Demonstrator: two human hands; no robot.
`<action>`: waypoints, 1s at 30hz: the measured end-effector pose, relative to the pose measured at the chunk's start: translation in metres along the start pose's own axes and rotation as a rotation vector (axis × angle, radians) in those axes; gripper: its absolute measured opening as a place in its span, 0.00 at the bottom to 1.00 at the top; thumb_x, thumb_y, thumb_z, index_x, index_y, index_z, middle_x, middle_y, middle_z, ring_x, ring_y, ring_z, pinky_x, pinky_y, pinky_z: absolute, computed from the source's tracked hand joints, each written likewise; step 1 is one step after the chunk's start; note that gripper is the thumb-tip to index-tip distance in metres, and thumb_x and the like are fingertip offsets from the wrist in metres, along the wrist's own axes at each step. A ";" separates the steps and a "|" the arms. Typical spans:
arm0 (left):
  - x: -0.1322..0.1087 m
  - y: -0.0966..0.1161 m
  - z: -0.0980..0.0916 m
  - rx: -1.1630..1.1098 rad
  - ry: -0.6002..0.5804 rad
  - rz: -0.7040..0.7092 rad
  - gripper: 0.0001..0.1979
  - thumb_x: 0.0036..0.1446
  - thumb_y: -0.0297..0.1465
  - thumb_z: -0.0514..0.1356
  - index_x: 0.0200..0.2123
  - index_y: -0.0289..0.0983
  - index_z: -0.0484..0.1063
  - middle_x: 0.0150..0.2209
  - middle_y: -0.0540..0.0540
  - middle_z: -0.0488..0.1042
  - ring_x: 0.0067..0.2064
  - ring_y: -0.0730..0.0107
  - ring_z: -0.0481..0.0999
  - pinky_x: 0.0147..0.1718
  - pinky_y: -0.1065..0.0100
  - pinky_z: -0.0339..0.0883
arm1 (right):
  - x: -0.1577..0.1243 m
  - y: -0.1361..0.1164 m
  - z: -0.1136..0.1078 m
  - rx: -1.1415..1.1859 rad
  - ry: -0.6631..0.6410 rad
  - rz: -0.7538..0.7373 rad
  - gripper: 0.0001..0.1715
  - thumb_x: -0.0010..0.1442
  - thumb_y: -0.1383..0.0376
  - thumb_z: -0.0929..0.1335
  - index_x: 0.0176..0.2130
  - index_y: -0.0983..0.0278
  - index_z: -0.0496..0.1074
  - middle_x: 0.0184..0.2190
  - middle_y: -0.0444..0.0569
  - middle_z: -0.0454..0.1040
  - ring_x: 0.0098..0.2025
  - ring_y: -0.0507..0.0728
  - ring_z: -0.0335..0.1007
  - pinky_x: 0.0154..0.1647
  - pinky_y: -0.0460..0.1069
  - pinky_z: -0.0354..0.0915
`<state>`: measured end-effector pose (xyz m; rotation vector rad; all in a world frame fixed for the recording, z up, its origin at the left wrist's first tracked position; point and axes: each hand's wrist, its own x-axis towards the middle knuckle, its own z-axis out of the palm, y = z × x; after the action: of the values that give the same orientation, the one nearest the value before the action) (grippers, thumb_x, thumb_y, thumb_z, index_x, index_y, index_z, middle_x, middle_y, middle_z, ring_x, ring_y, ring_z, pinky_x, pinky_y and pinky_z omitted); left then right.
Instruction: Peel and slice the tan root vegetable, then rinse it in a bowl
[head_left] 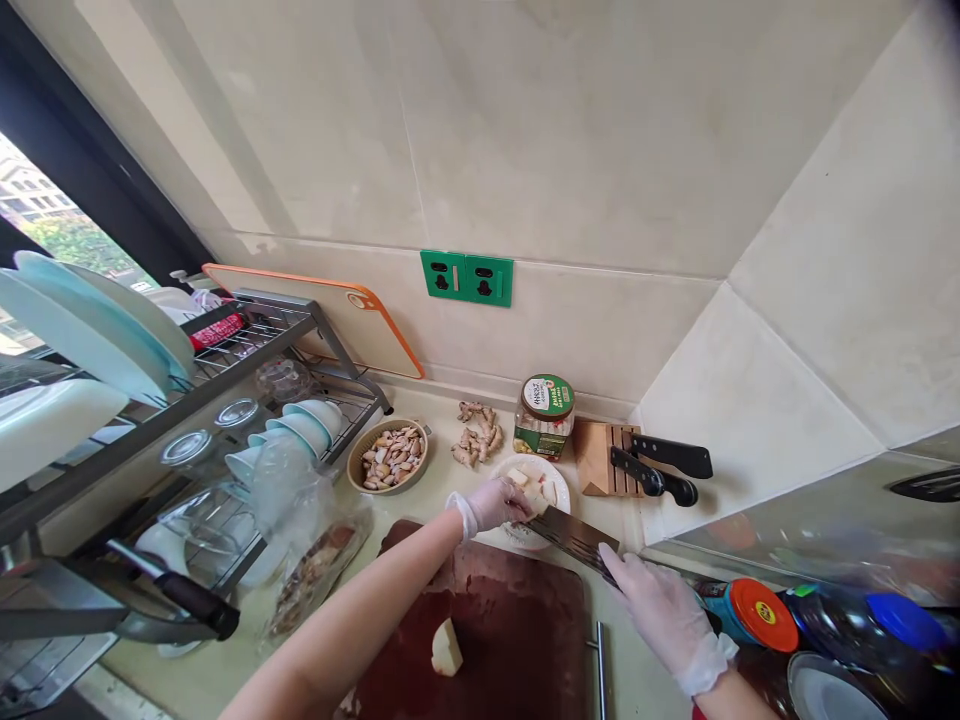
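Observation:
My right hand [660, 610], in a clear plastic glove, grips a cleaver [574, 535]. Its broad blade points left, with its far end over the rim of a white plate [564, 492]. Also gloved, my left hand [496, 503] is at that end of the blade, fingers drawn together and bent down; what they hold is hidden. Cut pale chunks [534, 484] lie on the plate right beside these fingers. Below, a pale cut wedge [447, 648] rests on the dark brown cutting board [517, 630].
Behind the plate are ginger [477, 435], a green-lidded tub [545, 415] and a wooden knife block [600, 460]. A bowl of garlic cloves [391, 455] and a bagged food item [319, 570] stand left, near the dish rack [262, 350]. Lidded jars [761, 615] crowd the right.

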<state>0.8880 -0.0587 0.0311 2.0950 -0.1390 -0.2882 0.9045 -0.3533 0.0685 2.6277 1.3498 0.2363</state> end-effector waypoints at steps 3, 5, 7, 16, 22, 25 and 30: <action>0.006 -0.004 0.001 0.042 -0.010 0.013 0.07 0.47 0.30 0.61 0.30 0.36 0.79 0.27 0.46 0.75 0.33 0.67 0.70 0.37 0.67 0.65 | 0.003 0.002 -0.004 0.007 0.012 -0.030 0.23 0.52 0.73 0.69 0.48 0.61 0.71 0.28 0.44 0.76 0.23 0.54 0.73 0.20 0.46 0.60; 0.009 -0.005 0.002 0.067 0.013 0.013 0.07 0.46 0.29 0.61 0.29 0.38 0.79 0.28 0.46 0.75 0.33 0.66 0.71 0.39 0.66 0.65 | 0.005 0.000 -0.009 0.014 0.019 -0.052 0.24 0.51 0.74 0.70 0.48 0.61 0.71 0.27 0.44 0.75 0.23 0.54 0.73 0.20 0.47 0.60; 0.015 -0.006 0.005 0.079 0.053 0.004 0.07 0.45 0.28 0.61 0.28 0.39 0.79 0.28 0.47 0.74 0.32 0.66 0.71 0.39 0.63 0.66 | 0.006 -0.002 -0.015 0.015 0.028 -0.065 0.25 0.49 0.75 0.70 0.48 0.61 0.71 0.26 0.44 0.74 0.23 0.55 0.73 0.20 0.47 0.60; 0.003 0.010 0.002 -0.011 0.342 -0.087 0.08 0.49 0.28 0.58 0.33 0.35 0.74 0.26 0.47 0.71 0.30 0.67 0.70 0.36 0.63 0.67 | -0.032 -0.016 -0.014 0.349 -0.022 0.047 0.19 0.57 0.68 0.65 0.48 0.56 0.71 0.29 0.46 0.78 0.26 0.55 0.76 0.25 0.45 0.66; -0.147 0.002 0.023 -0.203 0.535 -0.303 0.16 0.52 0.33 0.58 0.45 0.35 0.65 0.34 0.48 0.70 0.34 0.70 0.69 0.35 0.67 0.67 | -0.092 -0.063 0.011 0.943 -0.291 0.355 0.22 0.60 0.50 0.61 0.48 0.56 0.72 0.39 0.48 0.80 0.40 0.58 0.78 0.35 0.45 0.71; -0.204 -0.002 0.065 -0.301 0.485 -0.445 0.29 0.40 0.27 0.66 0.47 0.35 0.62 0.40 0.46 0.68 0.34 0.71 0.69 0.34 0.67 0.68 | -0.103 -0.091 0.016 1.140 -0.464 0.365 0.25 0.61 0.48 0.60 0.51 0.55 0.70 0.43 0.47 0.79 0.43 0.57 0.76 0.40 0.44 0.71; -0.214 -0.003 0.117 -0.349 0.639 -0.433 0.27 0.42 0.21 0.62 0.48 0.39 0.62 0.45 0.45 0.66 0.41 0.67 0.70 0.44 0.62 0.67 | -0.098 -0.130 0.013 1.185 -0.470 0.330 0.24 0.61 0.49 0.59 0.50 0.56 0.70 0.46 0.47 0.77 0.45 0.57 0.75 0.45 0.47 0.69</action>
<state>0.6513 -0.1078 0.0025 1.7546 0.7019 0.1087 0.7490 -0.3598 0.0205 3.3686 1.0008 -1.4788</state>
